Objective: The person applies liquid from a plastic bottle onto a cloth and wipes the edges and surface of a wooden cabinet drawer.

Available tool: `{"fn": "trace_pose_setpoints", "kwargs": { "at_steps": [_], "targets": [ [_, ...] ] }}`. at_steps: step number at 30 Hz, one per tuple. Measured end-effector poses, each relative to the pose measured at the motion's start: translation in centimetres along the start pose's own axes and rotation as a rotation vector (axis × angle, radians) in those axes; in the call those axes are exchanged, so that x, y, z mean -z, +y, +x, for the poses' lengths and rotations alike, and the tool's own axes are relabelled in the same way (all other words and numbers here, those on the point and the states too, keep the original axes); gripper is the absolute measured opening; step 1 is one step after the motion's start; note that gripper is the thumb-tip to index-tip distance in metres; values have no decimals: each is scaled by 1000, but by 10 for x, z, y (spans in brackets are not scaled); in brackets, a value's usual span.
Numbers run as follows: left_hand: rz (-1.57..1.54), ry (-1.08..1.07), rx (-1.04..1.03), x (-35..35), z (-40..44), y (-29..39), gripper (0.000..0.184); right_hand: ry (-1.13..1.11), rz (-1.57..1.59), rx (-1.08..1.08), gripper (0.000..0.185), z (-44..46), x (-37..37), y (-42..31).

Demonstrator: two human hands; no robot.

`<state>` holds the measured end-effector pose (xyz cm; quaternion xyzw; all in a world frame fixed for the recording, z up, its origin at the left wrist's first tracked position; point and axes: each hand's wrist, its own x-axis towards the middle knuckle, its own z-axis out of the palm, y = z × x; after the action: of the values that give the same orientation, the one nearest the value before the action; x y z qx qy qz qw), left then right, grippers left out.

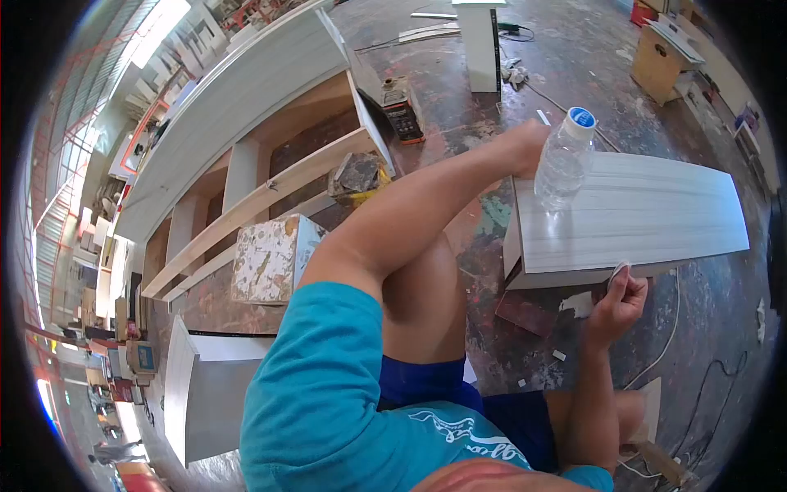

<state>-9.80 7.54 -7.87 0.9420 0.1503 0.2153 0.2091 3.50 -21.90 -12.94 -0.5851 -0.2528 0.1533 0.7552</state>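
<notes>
A white wood-grain cabinet box (648, 209) lies in front of me on the floor. On its top stands a clear plastic bottle (564, 164) with a blue cap. My left hand (529, 146) reaches to the box's far left corner; the bottle partly covers it and its fingers are hidden. At the near long edge, my right hand (620, 305) is closed in a pinch, thumb and fingertips against the edge. Something small and whitish shows at the fingertips, too small to name.
To the left lies a large open-framed cabinet (262, 160), with a paint-spattered block (266, 261) and a tin (402, 111) nearby. A white panel unit (478, 49) stands beyond. Cables (674, 320) and scraps litter the floor at right; a wooden box (660, 66) is farther off.
</notes>
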Motion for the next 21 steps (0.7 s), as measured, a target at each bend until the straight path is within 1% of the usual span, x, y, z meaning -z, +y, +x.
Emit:
{"fn": "trace_pose_setpoints", "kwargs": {
  "at_steps": [1, 4, 7, 10, 13, 16, 19, 21],
  "targets": [
    [-52, 2, 46, 0, 1, 1, 25, -5, 3, -20, 30, -4, -1, -1],
    [87, -36, -21, 1, 2, -2, 24, -87, -59, 46, 27, -11, 4, 16],
    [21, 2, 8, -1, 1, -2, 23, -62, 48, 35, 30, -13, 5, 16],
    [33, -12, -28, 1, 2, 0, 23, 10, 120, -71, 29, -2, 2, -3],
    [-47, 16, -9, 0, 1, -1, 23, -54, 40, -146, 28, -6, 4, -4],
    [31, -31, -86, 4, 2, 1, 24, -101, 54, -116, 28, -17, 6, 17],
    [157, -25, -113, 4, 3, 0, 25, -120, -5, 11, 28, -21, 5, 26],
    [95, -39, -49, 5, 1, 3, 26, -44, 20, -5, 27, -9, 6, 17]
  ]
}}
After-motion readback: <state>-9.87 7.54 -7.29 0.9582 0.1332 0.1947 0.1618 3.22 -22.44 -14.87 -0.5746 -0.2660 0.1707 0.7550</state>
